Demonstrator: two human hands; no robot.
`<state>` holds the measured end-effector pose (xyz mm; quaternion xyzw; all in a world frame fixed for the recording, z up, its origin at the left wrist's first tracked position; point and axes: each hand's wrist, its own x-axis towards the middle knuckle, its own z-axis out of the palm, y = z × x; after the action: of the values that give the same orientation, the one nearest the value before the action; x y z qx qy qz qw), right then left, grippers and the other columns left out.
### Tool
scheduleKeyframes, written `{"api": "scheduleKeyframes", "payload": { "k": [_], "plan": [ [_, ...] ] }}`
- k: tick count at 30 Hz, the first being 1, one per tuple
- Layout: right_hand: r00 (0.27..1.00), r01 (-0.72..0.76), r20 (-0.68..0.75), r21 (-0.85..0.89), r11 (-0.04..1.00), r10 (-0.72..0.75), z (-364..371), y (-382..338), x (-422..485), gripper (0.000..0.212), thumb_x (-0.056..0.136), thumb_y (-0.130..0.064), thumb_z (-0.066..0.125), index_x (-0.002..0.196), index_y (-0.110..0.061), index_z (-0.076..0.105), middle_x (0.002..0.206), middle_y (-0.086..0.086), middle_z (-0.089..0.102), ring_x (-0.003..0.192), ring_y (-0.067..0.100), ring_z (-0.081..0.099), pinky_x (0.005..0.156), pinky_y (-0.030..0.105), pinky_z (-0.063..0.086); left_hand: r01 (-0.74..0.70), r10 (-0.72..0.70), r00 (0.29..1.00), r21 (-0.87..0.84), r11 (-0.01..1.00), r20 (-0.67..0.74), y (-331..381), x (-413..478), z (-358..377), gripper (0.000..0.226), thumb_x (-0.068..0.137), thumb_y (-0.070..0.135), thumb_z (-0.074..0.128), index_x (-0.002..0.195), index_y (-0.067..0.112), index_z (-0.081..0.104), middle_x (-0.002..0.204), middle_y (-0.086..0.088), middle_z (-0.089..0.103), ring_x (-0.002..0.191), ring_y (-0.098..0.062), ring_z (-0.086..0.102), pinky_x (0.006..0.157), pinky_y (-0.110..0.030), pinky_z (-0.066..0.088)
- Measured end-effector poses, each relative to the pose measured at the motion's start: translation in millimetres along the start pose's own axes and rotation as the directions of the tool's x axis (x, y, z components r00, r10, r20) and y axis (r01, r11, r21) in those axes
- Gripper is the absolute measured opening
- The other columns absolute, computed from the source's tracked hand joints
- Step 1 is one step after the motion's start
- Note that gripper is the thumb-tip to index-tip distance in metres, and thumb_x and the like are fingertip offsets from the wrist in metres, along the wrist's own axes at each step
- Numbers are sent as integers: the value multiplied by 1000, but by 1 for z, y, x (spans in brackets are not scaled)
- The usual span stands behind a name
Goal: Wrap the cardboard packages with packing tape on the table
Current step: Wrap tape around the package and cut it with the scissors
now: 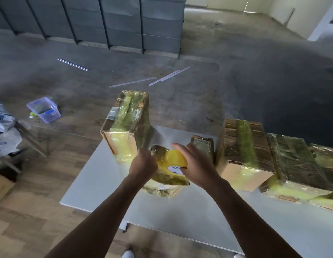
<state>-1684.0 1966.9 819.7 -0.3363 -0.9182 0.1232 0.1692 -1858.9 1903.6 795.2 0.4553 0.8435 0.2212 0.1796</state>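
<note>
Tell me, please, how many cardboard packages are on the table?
5: tall box back left, small package front centre, flat package behind it, brown box right, wrapped box beyond. A sixth may hide far right.

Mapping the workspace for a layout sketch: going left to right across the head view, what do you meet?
Clear plastic bin, upright taped package, left hand, yellow tape roll, right hand, half-taped cardboard box, dark wrapped package.
</note>
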Motion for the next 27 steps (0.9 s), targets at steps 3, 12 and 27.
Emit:
{"api": "scheduleKeyframes", "payload": {
  "k": [3, 12, 27],
  "plan": [
    [997, -66, -28, 209, 976, 73, 14, 2, 1, 66, 75, -6, 70, 134, -24, 46, 115, 3, 51, 101, 19, 55, 76, 25, 45, 121, -120, 992, -32, 992, 31, -13, 5, 4, 34, 99, 26, 40, 116, -2, 50, 78, 2, 41, 101, -33, 58, 73, -32, 39],
    [984, -152, -13, 483, 862, 180, 37, 1, 4, 69, 76, -7, 71, 135, -29, 42, 130, -11, 46, 113, 6, 47, 86, 13, 42, 132, -137, 990, -107, 985, -43, -42, -5, 18, 40, 103, 36, 27, 118, 4, 45, 101, -13, 49, 91, -30, 50, 73, -38, 43],
    [998, 1, 70, -114, 993, 7, 15, -2, 8, 44, 79, -11, 68, 118, -2, 49, 113, 17, 56, 105, 35, 53, 86, 42, 46, 232, -214, 970, -184, 955, 117, -74, 0, 32, 51, 100, 49, 31, 114, 2, 44, 119, -21, 54, 110, -40, 53, 91, -46, 41]
  ]
}}
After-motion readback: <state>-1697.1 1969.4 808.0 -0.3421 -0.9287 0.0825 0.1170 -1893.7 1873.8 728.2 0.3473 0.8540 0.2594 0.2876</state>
